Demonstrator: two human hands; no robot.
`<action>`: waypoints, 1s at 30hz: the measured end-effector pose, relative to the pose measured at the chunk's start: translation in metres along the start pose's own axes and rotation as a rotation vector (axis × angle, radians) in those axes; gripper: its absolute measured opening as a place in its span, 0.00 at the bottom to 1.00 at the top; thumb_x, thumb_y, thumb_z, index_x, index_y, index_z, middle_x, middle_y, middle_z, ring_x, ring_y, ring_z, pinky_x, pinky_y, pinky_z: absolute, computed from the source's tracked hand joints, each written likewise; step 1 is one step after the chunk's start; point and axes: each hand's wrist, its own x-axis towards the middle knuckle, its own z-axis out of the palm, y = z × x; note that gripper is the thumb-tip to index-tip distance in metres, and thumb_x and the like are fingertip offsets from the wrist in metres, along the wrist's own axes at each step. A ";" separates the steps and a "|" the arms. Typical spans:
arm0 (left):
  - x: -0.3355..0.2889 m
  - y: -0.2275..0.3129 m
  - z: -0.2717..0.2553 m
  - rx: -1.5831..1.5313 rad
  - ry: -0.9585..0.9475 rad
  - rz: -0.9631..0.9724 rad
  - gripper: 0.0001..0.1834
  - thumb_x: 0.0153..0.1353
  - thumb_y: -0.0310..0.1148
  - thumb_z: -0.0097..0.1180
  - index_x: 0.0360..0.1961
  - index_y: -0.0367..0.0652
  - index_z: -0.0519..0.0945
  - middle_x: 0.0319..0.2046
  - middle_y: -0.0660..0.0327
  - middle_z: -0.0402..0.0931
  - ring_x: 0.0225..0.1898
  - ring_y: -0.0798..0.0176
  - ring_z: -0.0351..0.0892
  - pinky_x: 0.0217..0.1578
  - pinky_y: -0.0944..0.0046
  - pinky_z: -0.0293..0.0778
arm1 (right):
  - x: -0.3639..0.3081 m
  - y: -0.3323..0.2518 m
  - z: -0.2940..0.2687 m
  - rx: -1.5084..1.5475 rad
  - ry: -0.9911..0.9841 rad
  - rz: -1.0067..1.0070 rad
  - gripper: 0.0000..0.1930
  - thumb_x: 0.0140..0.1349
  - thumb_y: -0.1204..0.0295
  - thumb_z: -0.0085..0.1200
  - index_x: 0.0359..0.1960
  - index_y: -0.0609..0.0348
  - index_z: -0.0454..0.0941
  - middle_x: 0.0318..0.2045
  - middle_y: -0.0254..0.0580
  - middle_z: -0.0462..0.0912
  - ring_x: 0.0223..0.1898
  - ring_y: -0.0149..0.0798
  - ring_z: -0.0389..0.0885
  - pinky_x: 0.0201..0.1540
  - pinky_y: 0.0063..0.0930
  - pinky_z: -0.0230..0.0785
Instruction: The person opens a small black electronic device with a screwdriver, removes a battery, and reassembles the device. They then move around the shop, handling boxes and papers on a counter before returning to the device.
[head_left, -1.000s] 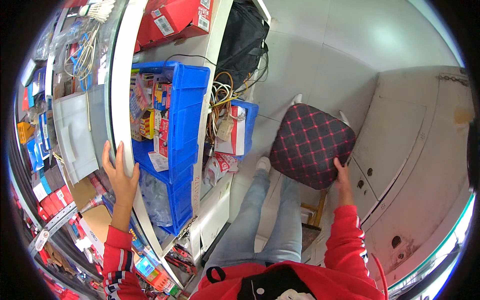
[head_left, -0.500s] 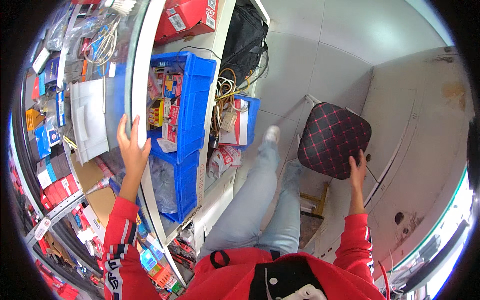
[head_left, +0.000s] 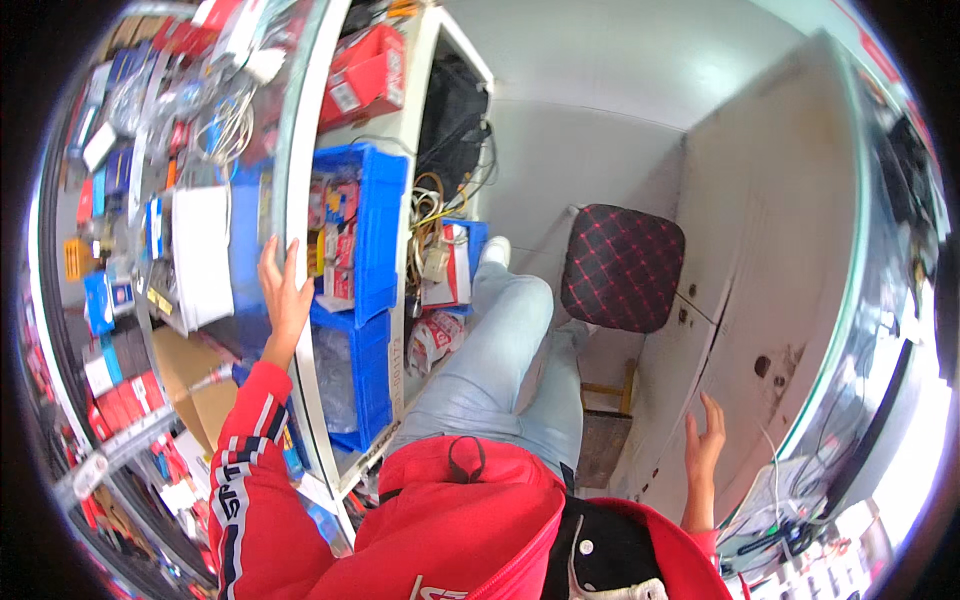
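My left hand (head_left: 286,298) rests on the pale top edge of a glass display counter (head_left: 291,190), its fingers stretched along the frame and holding nothing. Off to the right, my right hand (head_left: 704,445) hangs in the air with its fingers apart, beside a worn white cabinet (head_left: 770,250). Ahead of it stands a stool with a black quilted seat (head_left: 624,268) stitched in red; the hand is apart from it. Just right of the left hand, a blue plastic bin (head_left: 378,235) holds several small red and yellow boxes.
A second blue bin (head_left: 375,385) with clear bags sits nearer. Beyond are a red carton (head_left: 365,80), a black bag (head_left: 450,110) and tangled cables (head_left: 428,205). A small wooden stool (head_left: 606,440) stands low by my legs. Goods fill the shelves at left.
My right hand has come off the stool seat and drawn back toward me. My left hand stays on the counter edge. My view has shifted, and one leg has stepped forward.
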 end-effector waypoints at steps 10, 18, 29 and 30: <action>-0.004 -0.008 0.007 0.061 0.011 0.047 0.41 0.40 0.20 0.59 0.59 0.51 0.64 0.59 0.49 0.54 0.61 0.45 0.54 0.60 0.52 0.53 | 0.013 -0.043 -0.123 -0.663 0.519 -0.202 0.28 0.48 0.76 0.56 0.55 0.55 0.67 0.56 0.48 0.66 0.58 0.48 0.62 0.59 0.42 0.51; -0.005 -0.012 0.008 0.117 0.024 0.087 0.39 0.45 0.24 0.56 0.62 0.48 0.60 0.63 0.46 0.50 0.63 0.44 0.52 0.61 0.51 0.49 | 0.024 -0.028 -0.110 -0.641 0.459 -0.039 0.37 0.41 0.70 0.62 0.59 0.47 0.63 0.59 0.46 0.58 0.61 0.48 0.54 0.64 0.56 0.37; 0.116 0.119 0.047 -0.147 -0.068 0.352 0.34 0.49 0.35 0.52 0.59 0.42 0.61 0.60 0.47 0.54 0.63 0.45 0.51 0.61 0.37 0.37 | 0.088 -0.118 -0.092 -0.409 0.612 0.182 0.31 0.47 0.72 0.58 0.56 0.53 0.64 0.59 0.46 0.60 0.61 0.49 0.56 0.64 0.54 0.39; 0.159 0.141 0.059 -0.276 -0.103 0.392 0.34 0.48 0.33 0.53 0.59 0.41 0.61 0.60 0.47 0.53 0.63 0.45 0.50 0.61 0.38 0.37 | 0.107 -0.127 -0.091 -0.411 0.643 0.242 0.31 0.47 0.71 0.58 0.57 0.53 0.64 0.60 0.47 0.59 0.62 0.49 0.56 0.64 0.53 0.39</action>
